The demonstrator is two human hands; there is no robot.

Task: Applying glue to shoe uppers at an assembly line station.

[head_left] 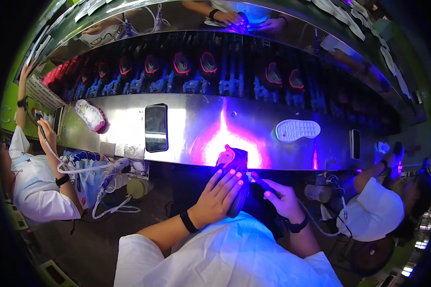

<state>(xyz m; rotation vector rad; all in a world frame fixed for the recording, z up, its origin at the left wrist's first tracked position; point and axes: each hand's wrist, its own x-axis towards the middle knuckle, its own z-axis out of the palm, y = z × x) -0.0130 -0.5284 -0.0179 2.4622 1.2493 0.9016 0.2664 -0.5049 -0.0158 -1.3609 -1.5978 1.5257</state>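
Seemingly light, stiff shoe [234, 160] pinned under left hand [219, 193], fingers spread across it; right hand [281, 197] closed on pen-like lamp [262, 183].

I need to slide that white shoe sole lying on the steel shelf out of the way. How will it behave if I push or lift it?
The white shoe sole lies flat, so it should slide rather than roll or tip. It looks thin and moulded, so probably light and bendy. Its tread side faces up; on the polished steel shelf it may skid easily.
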